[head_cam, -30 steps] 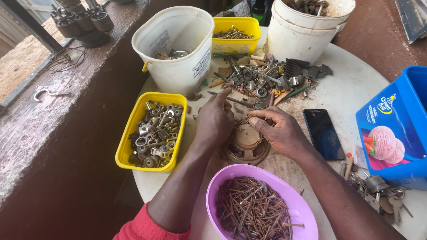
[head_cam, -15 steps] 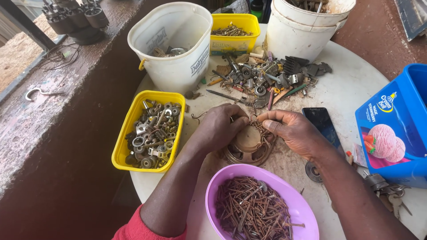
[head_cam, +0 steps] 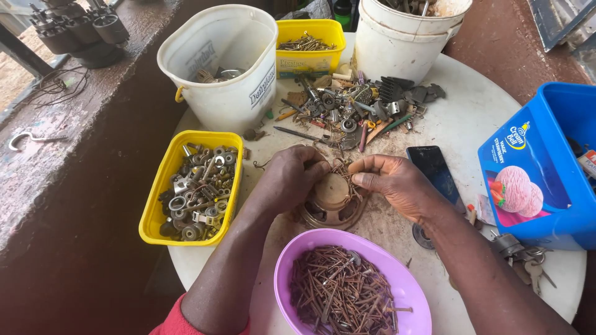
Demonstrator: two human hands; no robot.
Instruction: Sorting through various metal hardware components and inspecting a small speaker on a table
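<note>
My left hand [head_cam: 287, 180] and my right hand [head_cam: 391, 181] meet over a round rusty metal disc [head_cam: 332, 200] on the white round table [head_cam: 472, 118]. Both pinch a small bunch of rusty nails [head_cam: 343, 169] above the disc. Just below them stands a purple bowl [head_cam: 410, 291] full of rusty nails. A pile of mixed hardware [head_cam: 354, 108] lies beyond the hands.
A yellow tub of nuts and washers [head_cam: 195, 186] sits left. Behind stand a white bucket [head_cam: 220, 68], a yellow tub of screws [head_cam: 308, 46] and a second white bucket [head_cam: 403, 37]. A black phone [head_cam: 434, 170], a blue ice-cream tub [head_cam: 540, 167] and keys [head_cam: 528, 263] lie right.
Both hands drew back from the hardware pile toward me and settled over the rusty disc, closing on a few nails. The view shifted slightly.
</note>
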